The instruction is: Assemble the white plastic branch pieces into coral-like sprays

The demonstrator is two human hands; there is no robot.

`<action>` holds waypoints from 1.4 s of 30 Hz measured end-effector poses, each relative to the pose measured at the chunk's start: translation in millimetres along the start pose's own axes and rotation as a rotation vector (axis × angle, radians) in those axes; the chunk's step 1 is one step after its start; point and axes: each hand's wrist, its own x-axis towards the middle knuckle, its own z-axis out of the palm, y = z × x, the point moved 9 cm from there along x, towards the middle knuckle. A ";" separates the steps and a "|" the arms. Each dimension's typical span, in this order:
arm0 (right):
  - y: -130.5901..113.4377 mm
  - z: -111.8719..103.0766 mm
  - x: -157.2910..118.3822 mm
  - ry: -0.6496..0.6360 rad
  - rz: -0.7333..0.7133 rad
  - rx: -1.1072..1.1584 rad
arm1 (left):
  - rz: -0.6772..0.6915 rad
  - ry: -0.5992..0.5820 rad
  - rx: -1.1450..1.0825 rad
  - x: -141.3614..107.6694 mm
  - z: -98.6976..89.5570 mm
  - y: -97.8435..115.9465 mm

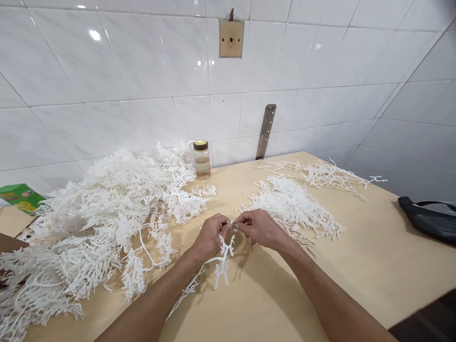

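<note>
Over the middle of the table, my left hand [213, 235] and my right hand [259, 227] meet fingertip to fingertip. The left fingers pinch a white plastic branch [223, 261], whose forked sprigs hang down below them. At the branch's upper end, my right thumb and finger are pressed together on a small white sprig [233, 224], mostly hidden by the fingertips. A thin bare stem [187, 292] trails down beside my left forearm. Just beyond my right hand lies a pile of loose white sprigs [292, 204].
A large heap of white artificial branches [117, 204] covers the table's left side. Behind it stands a lidded bottle [202, 164]. Bare stems [331, 176] lie at the back right. A black bag [429, 221] sits at the right edge, a green box [22, 195] far left.
</note>
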 end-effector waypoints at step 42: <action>9.8 -36.3 0.6 0.196 0.044 -0.084 | 0.186 -0.208 0.252 -0.7 19.2 18.9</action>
